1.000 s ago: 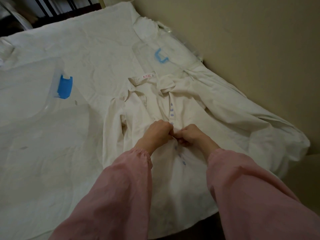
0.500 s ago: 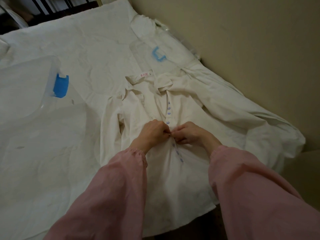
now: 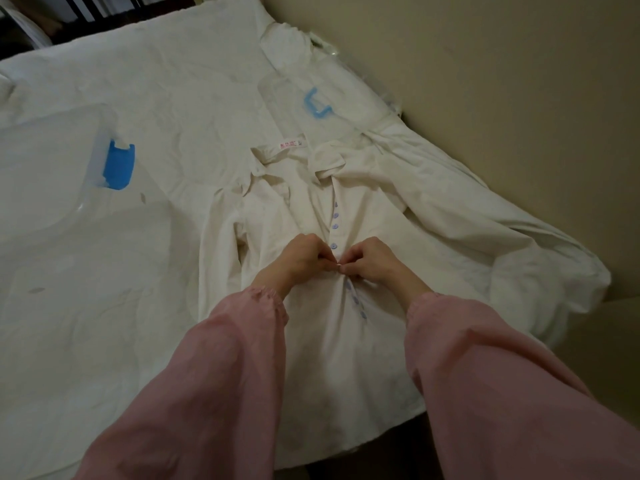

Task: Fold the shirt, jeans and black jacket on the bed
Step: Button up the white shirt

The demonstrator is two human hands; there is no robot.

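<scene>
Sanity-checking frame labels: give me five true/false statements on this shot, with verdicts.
1. The left hand and right hand both pinch the shirt at its buttons. True.
2. The collar lies nearest the person. False: it lies farthest away.
3. The buttons are lilac. True.
4. A black jacket lies beside the shirt. False: no jacket is in view.
5. The plastic box rests on the shirt. False: it sits apart, to the left, on the bed.
</scene>
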